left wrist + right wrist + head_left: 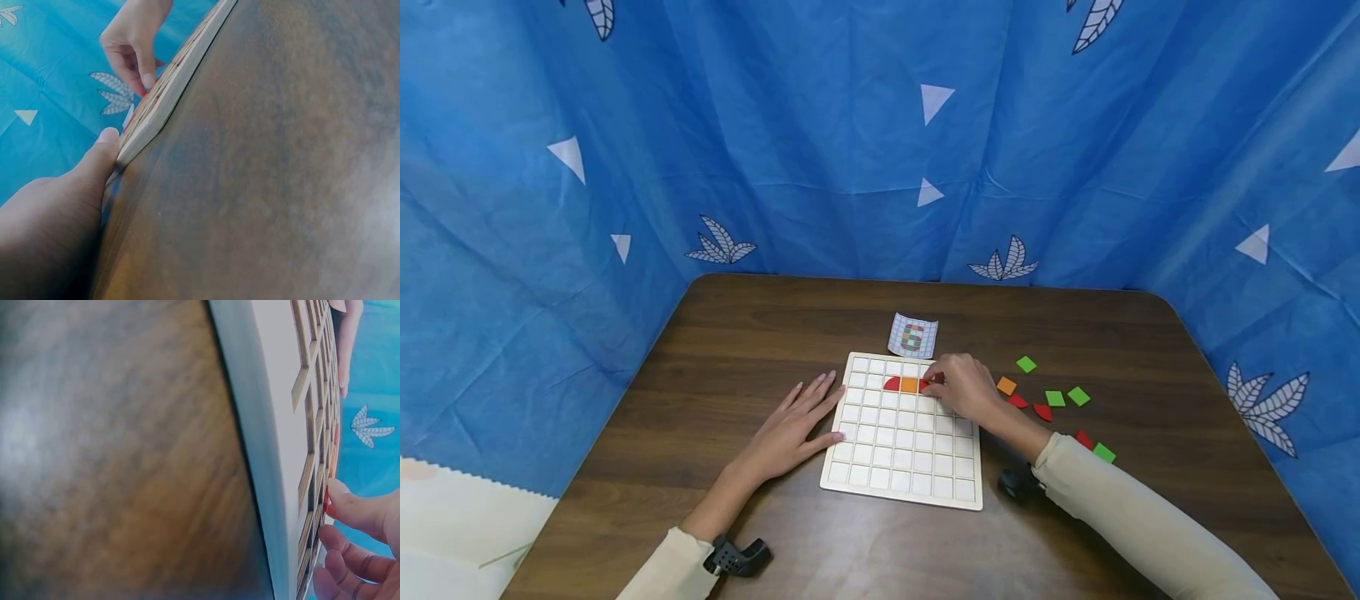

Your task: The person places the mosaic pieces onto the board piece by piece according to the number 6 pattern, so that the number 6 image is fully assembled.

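Cream sleeves (1135,508) lie nearest. On the grid board (883,437), beside its orange square (909,385), the right hand (964,387) has its grip pinching a red piece (923,387); the left hand (792,429), fingers straight, touches the board's left edge. The piece looks light and stiff, best held by its edges.

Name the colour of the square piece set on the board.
Orange; the square piece shows best in the head view.

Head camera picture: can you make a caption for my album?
Right hand touching a red piece beside an orange square on the gridded board, left hand resting at its edge.
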Tool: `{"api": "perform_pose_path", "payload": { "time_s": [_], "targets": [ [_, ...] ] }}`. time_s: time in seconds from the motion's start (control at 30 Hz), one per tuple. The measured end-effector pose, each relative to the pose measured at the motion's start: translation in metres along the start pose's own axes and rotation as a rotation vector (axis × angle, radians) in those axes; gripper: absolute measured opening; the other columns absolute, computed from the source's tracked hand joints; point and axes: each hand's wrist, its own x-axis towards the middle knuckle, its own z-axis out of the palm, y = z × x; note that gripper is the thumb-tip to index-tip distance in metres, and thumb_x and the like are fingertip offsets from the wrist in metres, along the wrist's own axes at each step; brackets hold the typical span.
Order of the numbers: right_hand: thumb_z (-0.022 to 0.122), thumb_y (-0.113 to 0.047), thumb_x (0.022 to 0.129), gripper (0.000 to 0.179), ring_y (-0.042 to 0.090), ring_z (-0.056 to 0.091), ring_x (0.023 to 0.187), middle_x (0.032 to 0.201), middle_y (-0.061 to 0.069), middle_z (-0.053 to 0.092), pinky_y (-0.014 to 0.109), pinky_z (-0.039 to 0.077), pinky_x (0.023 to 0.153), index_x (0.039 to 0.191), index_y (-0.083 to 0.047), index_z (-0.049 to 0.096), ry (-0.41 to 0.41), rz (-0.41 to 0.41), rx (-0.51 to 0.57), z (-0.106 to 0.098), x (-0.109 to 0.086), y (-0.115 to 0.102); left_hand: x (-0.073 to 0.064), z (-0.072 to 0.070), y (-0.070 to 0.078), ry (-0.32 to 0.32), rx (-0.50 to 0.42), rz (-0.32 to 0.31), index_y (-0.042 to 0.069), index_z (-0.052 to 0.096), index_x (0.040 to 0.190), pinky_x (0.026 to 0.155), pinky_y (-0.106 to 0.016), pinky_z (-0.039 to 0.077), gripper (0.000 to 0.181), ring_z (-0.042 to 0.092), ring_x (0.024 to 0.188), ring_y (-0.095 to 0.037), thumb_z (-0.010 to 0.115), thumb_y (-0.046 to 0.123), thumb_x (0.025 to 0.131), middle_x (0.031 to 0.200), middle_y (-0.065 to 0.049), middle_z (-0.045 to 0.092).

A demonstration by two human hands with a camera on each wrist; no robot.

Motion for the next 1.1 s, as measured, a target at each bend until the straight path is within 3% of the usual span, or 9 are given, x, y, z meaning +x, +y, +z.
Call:
{"api": "perform_pose_path", "payload": {
  "time_s": [0.5, 0.77, 1.1],
  "targets": [
    [0.084, -0.017, 0.085, 0.01, 0.012, 0.053, 0.066, 0.076, -0.003, 0.066, 0.028, 0.042, 0.055, 0.094, -0.012, 0.083, 0.009, 0.002, 0.009, -0.006, -0.003, 0.001, 0.0, 0.0, 0.002, -0.007, 0.005, 0.044, 0.011, 0.025, 0.162, 0.123, -0.054, 0.017, 0.077, 0.02, 0.155, -0.024, 0.047, 0.056, 0.104, 0.169, -0.004, 0.019],
    [0.083, -0.01, 0.085, 0.013, 0.015, 0.053, 0.067, 0.078, -0.001, 0.067, 0.028, 0.043, 0.054, 0.099, -0.009, 0.082, 0.086, 0.024, 0.044, -0.037, -0.016, 0.004, 0.0, 0.0, 0.002, -0.02, 0.028, 0.042, 0.012, 0.023, 0.162, 0.124, -0.052, 0.016, 0.077, 0.017, 0.155, -0.022, 0.045, 0.057, 0.104, 0.169, -0.002, 0.018],
    [0.081, -0.011, 0.087, 0.014, 0.017, 0.054, 0.067, 0.084, 0.002, 0.07, 0.028, 0.045, 0.054, 0.101, -0.007, 0.081, 0.16, 0.048, 0.074, -0.068, -0.04, 0.025, 0.0, 0.001, 0.001, 0.0, 0.012, 0.073, 0.011, 0.024, 0.162, 0.123, -0.054, 0.017, 0.075, 0.02, 0.154, -0.023, 0.047, 0.054, 0.105, 0.169, -0.003, 0.019]
  ]
}}
